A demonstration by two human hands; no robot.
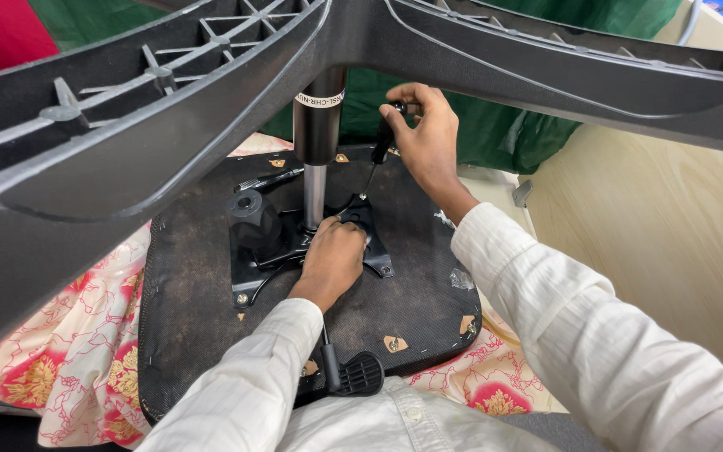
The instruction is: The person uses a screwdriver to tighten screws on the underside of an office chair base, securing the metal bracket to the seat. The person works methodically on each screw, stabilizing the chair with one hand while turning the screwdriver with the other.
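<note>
An office chair lies upside down, its dark seat underside (pixel 186 285) facing up. A black metal mechanism plate (pixel 248 272) is bolted to it, and a gas cylinder (pixel 318 142) rises from the plate to the black star base (pixel 127 109) that fills the top of the view. My left hand (pixel 332 259) rests on the plate at the foot of the cylinder. My right hand (pixel 424 138) grips the black handle of a screwdriver (pixel 381 151), whose thin shaft slants down to the plate near my left hand.
A black lever paddle (pixel 357 374) sticks out at the seat's near edge. A black knob (pixel 254 219) stands on the plate. The seat lies on a flowered cloth (pixel 69 360). Green fabric (pixel 495 125) hangs behind, and a light wooden panel (pixel 663 234) is to the right.
</note>
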